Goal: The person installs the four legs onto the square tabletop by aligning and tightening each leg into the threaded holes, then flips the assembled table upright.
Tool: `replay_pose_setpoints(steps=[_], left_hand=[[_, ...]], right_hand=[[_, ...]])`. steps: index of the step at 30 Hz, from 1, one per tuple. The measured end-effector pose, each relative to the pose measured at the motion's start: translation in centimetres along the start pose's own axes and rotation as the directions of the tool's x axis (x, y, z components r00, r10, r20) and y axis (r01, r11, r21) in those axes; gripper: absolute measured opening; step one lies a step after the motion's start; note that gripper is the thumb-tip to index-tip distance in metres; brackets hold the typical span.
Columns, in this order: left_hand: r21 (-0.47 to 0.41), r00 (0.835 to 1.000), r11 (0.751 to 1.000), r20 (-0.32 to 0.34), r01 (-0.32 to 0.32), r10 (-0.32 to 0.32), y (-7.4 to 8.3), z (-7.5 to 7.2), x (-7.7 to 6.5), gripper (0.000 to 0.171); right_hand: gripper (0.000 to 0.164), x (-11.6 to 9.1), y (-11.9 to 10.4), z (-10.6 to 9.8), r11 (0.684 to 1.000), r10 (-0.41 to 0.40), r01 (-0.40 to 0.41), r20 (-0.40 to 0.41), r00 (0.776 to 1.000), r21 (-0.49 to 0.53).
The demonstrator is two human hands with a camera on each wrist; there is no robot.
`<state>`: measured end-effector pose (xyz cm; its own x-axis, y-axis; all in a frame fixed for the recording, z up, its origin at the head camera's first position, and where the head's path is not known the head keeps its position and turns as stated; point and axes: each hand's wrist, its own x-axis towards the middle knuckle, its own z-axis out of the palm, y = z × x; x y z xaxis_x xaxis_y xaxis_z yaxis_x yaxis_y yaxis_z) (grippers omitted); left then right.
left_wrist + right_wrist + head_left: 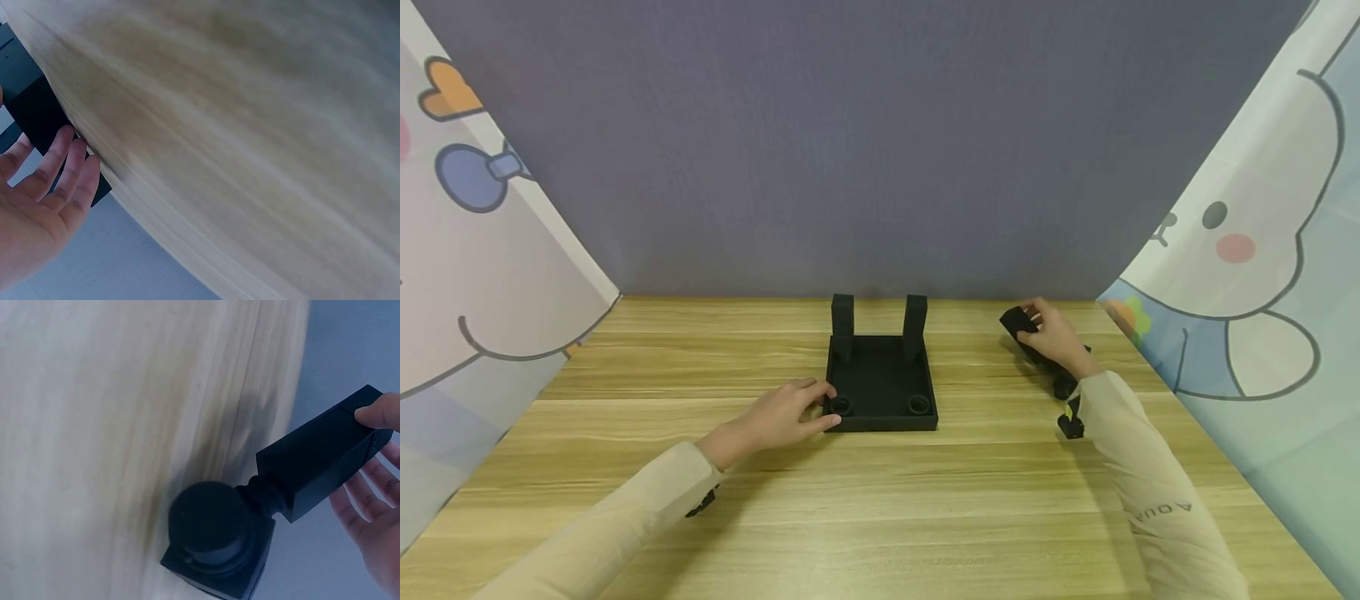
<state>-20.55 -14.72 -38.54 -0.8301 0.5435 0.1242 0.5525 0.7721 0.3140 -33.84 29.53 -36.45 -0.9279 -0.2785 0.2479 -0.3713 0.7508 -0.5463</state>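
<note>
A black square tray-like base [880, 375] lies on the table, with two square-sided legs, a left one [843, 321] and a right one [915, 321], upright at its back corners. Round sockets show at the front corners. My left hand [778, 417] holds the base's front left corner, thumb at the front and fingers along the side. Off to the right, my right hand [1052, 335] grips a loose black leg [325, 456] by its square end, tilted, its narrow ridged neck pointing down. Another black piece with a round end [209, 519] lies by that neck.
The wooden table [880, 517] ends at a grey panel [880, 150] behind the base. Printed cartoon cloths, left [490, 250] and right [1247, 275], hang at both sides. A small black piece with yellow [1071, 421] shows by the right sleeve.
</note>
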Motion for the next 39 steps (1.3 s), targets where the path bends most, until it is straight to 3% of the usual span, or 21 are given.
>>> replay_pose_setpoints(steps=[14,21,30,39], left_hand=[[0.001,1.000,1.000,-0.003,0.008,-0.008,0.1,-0.1,-0.1,0.040],[0.010,1.000,1.000,-0.002,-0.008,0.008,0.1,0.0,-0.1,0.041],[0.000,1.000,1.000,0.015,0.008,-0.008,0.1,-0.1,0.0,0.040],[-0.013,1.000,1.000,0.011,-0.007,0.007,0.1,-0.3,0.0,0.039]], right_hand=[[0.044,-0.5,-0.5,-0.6,0.999,0.009,-0.006,-0.062,0.998,0.043],[0.046,-0.8,-0.3,-1.0,0.990,-0.054,0.069,-0.115,0.992,0.127],[0.046,-0.9,-1.3,-1.1,0.991,0.051,-0.034,-0.122,0.991,0.133],[0.047,-1.1,-2.1,-0.6,0.980,0.061,-0.031,-0.146,0.987,0.198]])
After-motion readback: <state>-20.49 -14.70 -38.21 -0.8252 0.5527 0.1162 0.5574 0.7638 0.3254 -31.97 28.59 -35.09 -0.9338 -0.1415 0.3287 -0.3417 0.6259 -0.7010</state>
